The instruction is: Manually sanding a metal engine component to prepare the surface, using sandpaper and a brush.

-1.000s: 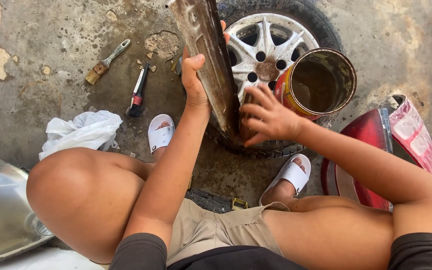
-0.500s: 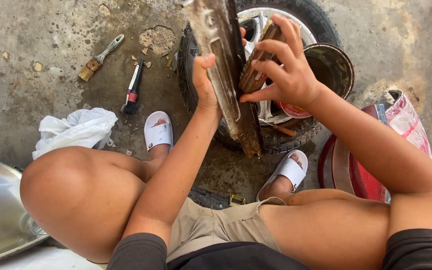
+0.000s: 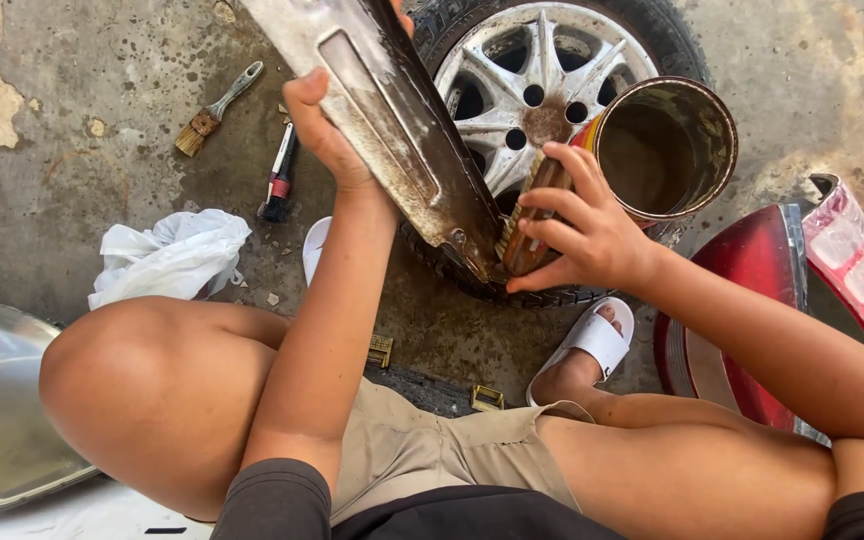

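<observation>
Brushwork resumes: we find the right hand (image 3: 592, 235), raised half a second ago, now lower, fingers closed on a wooden scrubbing brush (image 3: 527, 225) set against the grimy metal panel (image 3: 392, 120). The left hand (image 3: 327, 130) grips that panel's edge, propped upright on the wheel (image 3: 552, 90). We judge scrubbing underway.

Left hand (image 3: 327, 135) raised toward 12 o'clock, fingers curled in a closed grip, forearm running straight down to 6 o'clock over the bent left knee. Right hand (image 3: 582, 235) at 2 o'clock of it, fingers wrapped shut, thumb pointing to 9 o'clock, forearm angling off to 4 o'clock. Both knees bent, squatting.
</observation>
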